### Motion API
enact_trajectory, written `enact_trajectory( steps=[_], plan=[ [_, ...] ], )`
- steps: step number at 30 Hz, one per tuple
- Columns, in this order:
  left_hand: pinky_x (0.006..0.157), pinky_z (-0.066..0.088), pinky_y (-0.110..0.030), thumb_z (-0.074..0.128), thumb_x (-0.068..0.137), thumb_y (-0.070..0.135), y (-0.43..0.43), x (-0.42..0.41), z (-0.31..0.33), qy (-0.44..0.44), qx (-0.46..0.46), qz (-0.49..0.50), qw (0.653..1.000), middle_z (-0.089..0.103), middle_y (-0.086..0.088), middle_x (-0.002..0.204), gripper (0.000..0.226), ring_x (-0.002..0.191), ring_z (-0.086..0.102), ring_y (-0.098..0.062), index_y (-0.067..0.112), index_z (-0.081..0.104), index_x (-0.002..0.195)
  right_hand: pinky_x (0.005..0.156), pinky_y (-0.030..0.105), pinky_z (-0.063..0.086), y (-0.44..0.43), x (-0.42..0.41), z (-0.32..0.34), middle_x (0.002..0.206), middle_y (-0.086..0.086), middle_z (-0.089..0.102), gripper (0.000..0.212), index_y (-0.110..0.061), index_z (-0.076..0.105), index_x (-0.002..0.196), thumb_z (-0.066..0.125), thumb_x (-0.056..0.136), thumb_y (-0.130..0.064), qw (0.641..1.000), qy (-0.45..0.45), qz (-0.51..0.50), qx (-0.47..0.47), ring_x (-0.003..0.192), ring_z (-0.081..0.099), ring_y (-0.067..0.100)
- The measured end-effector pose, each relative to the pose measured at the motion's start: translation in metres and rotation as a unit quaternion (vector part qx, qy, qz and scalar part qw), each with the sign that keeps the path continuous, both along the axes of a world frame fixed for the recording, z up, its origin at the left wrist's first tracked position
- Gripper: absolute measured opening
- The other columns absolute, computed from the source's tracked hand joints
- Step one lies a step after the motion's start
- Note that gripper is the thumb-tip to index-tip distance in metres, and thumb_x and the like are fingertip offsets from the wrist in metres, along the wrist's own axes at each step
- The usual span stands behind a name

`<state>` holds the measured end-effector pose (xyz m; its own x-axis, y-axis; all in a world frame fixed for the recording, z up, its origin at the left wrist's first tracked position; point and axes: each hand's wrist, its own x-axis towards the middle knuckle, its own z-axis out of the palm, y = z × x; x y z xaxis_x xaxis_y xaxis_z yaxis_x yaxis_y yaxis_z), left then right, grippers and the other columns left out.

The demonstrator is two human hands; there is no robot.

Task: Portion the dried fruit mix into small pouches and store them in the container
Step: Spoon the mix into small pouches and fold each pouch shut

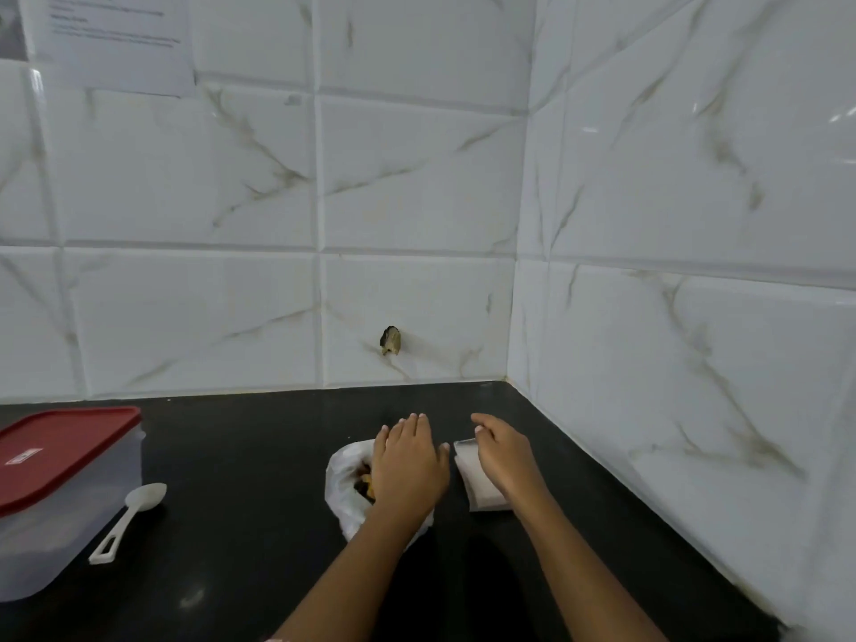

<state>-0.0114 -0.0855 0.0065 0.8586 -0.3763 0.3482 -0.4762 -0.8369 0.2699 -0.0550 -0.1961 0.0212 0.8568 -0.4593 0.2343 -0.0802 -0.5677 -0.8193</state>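
White marbled tiles (417, 178) meet in a corner behind a black counter (231, 572), and we see a chipped hole (391, 340) low in the back wall and a printed sheet (111, 39) stuck up at top left. Near the middle of the counter sits a white plastic bag (343, 488), its mouth open on the dark and yellow fruit mix (365, 485). Our left hand (407, 465) lies palm down over that bag, fingers straight and together, gripping nothing. Just to its right, our right hand (505, 456) rests on a small stack of pouches (472, 484) lying flat, fingers relaxed and extended; we cannot tell whether the thumb pinches the stack. Far left stands the container (60, 512), its red lid (60, 447) on, with a white spoon (129, 516) lying on the counter beside it.
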Motion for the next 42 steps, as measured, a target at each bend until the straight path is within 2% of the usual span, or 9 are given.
enact_trajectory(
  steps=[5,11,14,20,24,28,31,35,42],
  plan=[
    [0.118,0.011,-0.035,0.033,0.099,0.03,-0.035,-0.008,-0.006,-0.006,0.046,-0.038,0.998,0.034,-0.005,0.15,0.05,0.14,0.028,-0.018,0.01,0.027,0.145,0.106,0.026,0.033,-0.025,0.001,-0.003,0.141,0.004,0.048,0.038,-0.013,0.047,0.136,0.034,0.1,-0.014,0.999,0.016,-0.028,0.0,0.13,0.044,0.018],
    [0.115,0.018,-0.035,0.038,0.097,0.025,-0.068,-0.004,-0.028,0.067,0.074,-0.014,0.995,0.029,-0.017,0.151,0.061,0.139,0.03,-0.026,-0.003,0.015,0.146,0.101,0.027,0.039,-0.047,0.007,-0.025,0.135,0.007,0.053,0.039,-0.013,0.05,0.133,0.038,0.096,-0.009,0.996,0.069,-0.051,0.008,0.123,0.05,0.022],
    [0.115,0.018,-0.038,0.039,0.097,0.029,-0.076,-0.002,-0.034,0.086,0.106,0.011,0.991,0.035,-0.022,0.147,0.067,0.136,0.034,-0.029,-0.009,0.011,0.145,0.095,0.029,0.044,-0.052,0.009,-0.035,0.131,0.008,0.056,0.041,-0.013,0.051,0.131,0.039,0.093,-0.007,0.994,0.091,-0.052,0.021,0.117,0.054,0.023],
    [0.114,0.02,-0.038,0.034,0.097,0.036,-0.082,-0.001,-0.038,0.089,0.102,-0.002,0.991,0.057,-0.013,0.129,0.057,0.122,0.05,-0.025,-0.003,0.03,0.138,0.102,0.031,0.043,-0.055,0.008,-0.041,0.132,0.007,0.055,0.042,-0.015,0.051,0.131,0.04,0.091,-0.007,0.993,0.099,-0.056,0.035,0.118,0.054,0.023],
    [0.115,0.021,-0.038,0.032,0.097,0.04,-0.083,-0.001,-0.04,0.082,0.087,-0.001,0.993,0.045,-0.018,0.141,0.059,0.132,0.042,-0.027,-0.002,0.03,0.139,0.099,0.042,0.047,-0.053,0.009,-0.04,0.126,0.007,0.06,0.041,-0.019,0.052,0.13,0.04,0.091,-0.011,0.993,0.098,-0.062,0.023,0.111,0.059,0.029],
    [0.117,0.017,-0.037,0.028,0.099,0.041,-0.081,-0.003,-0.042,0.085,0.075,-0.005,0.994,0.027,-0.022,0.151,0.065,0.141,0.026,-0.028,-0.004,0.017,0.145,0.103,0.041,0.043,-0.05,0.007,-0.035,0.133,0.005,0.054,0.04,-0.019,0.051,0.131,0.04,0.093,-0.012,0.993,0.094,-0.061,0.023,0.117,0.055,0.025],
    [0.117,0.013,-0.036,0.027,0.1,0.039,-0.078,-0.006,-0.04,0.078,0.055,-0.011,0.995,0.021,-0.021,0.154,0.065,0.143,0.02,-0.027,-0.002,0.011,0.147,0.106,0.033,0.04,-0.051,0.006,-0.033,0.134,0.006,0.053,0.039,-0.015,0.052,0.13,0.041,0.094,-0.008,0.995,0.072,-0.061,0.029,0.123,0.05,0.021],
    [0.116,0.015,-0.035,0.031,0.1,0.034,-0.073,-0.004,-0.031,0.056,-0.007,-0.028,0.998,0.022,-0.017,0.154,0.061,0.142,0.023,-0.025,0.001,0.012,0.147,0.099,0.025,0.04,-0.048,0.005,-0.028,0.131,0.007,0.055,0.037,-0.011,0.055,0.126,0.043,0.093,-0.003,0.997,0.026,-0.059,0.034,0.121,0.052,0.019],
    [0.101,0.04,-0.038,0.035,0.099,0.024,-0.046,0.007,-0.017,0.028,-0.159,-0.045,0.986,0.046,-0.01,0.139,0.042,0.119,0.051,-0.025,0.007,0.034,0.137,0.094,0.019,0.038,-0.026,0.009,-0.014,0.131,0.005,0.054,0.038,-0.012,0.055,0.125,0.043,0.092,0.002,0.997,-0.035,-0.045,0.045,0.121,0.051,0.015]
  ],
)
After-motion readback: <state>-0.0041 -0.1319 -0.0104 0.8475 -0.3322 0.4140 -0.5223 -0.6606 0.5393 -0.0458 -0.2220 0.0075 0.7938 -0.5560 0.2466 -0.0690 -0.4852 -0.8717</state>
